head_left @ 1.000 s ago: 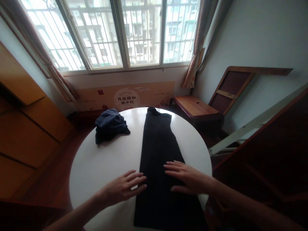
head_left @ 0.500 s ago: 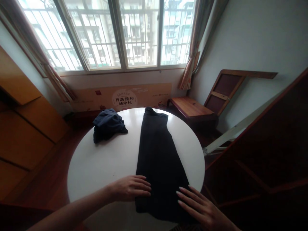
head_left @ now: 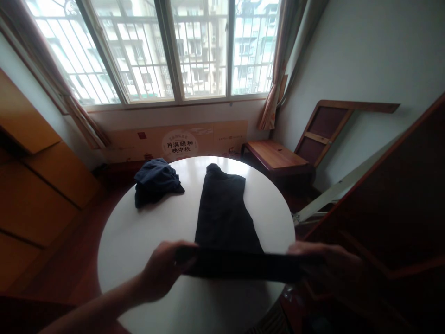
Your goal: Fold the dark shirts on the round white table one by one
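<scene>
A long black garment (head_left: 222, 213) lies flat down the middle of the round white table (head_left: 264, 218), its far end narrow and bunched. My left hand (head_left: 165, 265) and my right hand (head_left: 321, 260) pinch its near end at the two corners. They hold that end lifted as a taut dark band above the garment's middle. To the left of the garment sits a crumpled navy cloth (head_left: 156, 183), apart from both hands and from the black fabric.
Behind the table stand a low wooden bench (head_left: 276, 154) and a printed poster board (head_left: 179, 144) under the barred window (head_left: 170, 51). A folding wooden frame (head_left: 327, 127) leans on the right wall. Orange-brown cabinets (head_left: 34, 185) line the left side.
Both hands have closed on the garment's near end and lifted it, folding it back toward the far end. The garment now looks shorter on the table. The navy cloth has not moved.
</scene>
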Demonstrator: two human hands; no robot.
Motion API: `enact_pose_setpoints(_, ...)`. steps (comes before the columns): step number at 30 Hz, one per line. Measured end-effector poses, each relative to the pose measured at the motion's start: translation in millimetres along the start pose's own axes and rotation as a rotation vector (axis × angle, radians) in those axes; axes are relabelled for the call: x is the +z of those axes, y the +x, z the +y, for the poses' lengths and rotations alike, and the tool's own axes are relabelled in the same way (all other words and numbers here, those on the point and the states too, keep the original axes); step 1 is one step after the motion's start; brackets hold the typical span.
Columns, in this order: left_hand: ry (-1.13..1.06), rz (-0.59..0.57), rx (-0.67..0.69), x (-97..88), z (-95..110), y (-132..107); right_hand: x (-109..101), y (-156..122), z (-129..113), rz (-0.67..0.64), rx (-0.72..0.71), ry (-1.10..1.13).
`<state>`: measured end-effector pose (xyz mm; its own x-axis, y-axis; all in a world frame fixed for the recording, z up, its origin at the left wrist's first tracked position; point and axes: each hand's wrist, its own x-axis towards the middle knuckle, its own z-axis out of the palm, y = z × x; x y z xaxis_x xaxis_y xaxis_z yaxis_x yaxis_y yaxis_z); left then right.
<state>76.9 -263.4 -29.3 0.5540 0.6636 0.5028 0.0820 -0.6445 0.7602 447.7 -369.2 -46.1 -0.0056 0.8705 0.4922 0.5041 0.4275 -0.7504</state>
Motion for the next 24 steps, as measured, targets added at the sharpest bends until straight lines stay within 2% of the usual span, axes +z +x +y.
enact_pose_setpoints(1, -0.044, 0.094, -0.065, 0.6, -10.1, 19.4, 3.2, 22.4, 4.5, 0.092, 0.043, -0.043)
enact_pose_setpoints(3, -0.214, 0.231, -0.188, 4.6, -41.1, 65.7, 13.4, 73.5, 21.5, 0.184, 0.076, -0.055)
enact_pose_setpoints(6, -0.427, 0.317, -0.337, 14.5, -103.4, 135.6, 33.3, 148.8, 65.1, 0.215, 0.097, 0.019)
enact_pose_setpoints(8, -0.422, 0.37, -0.453, 22.0, -146.0, 171.5, 45.6, 188.6, 100.3, 0.2, 0.126, 0.038)
enact_pose_setpoints(10, -0.366, 0.419, -0.541, 29.2, -183.1, 196.3, 55.3, 217.6, 134.0, 0.17, 0.156, 0.015)
enact_pose_setpoints(13, -0.283, 0.46, -0.589, 37.8, -223.9, 217.6, 64.6, 245.2, 173.3, 0.159, 0.183, -0.018)
enact_pose_setpoints(16, -0.18, 0.478, -0.609, 41.2, -249.5, 229.4, 69.9, 262.2, 197.8, 0.152, 0.203, -0.064)
enact_pose_setpoints(20, 0.023, 0.471, -0.634, 38.3, -269.4, 240.2, 75.1, 277.4, 216.5, 0.128, 0.23, -0.165)
enact_pose_setpoints(24, 0.25, 0.442, -0.664, 33.7, -274.9, 247.5, 79.1, 284.3, 223.8, 0.071, 0.27, -0.311)
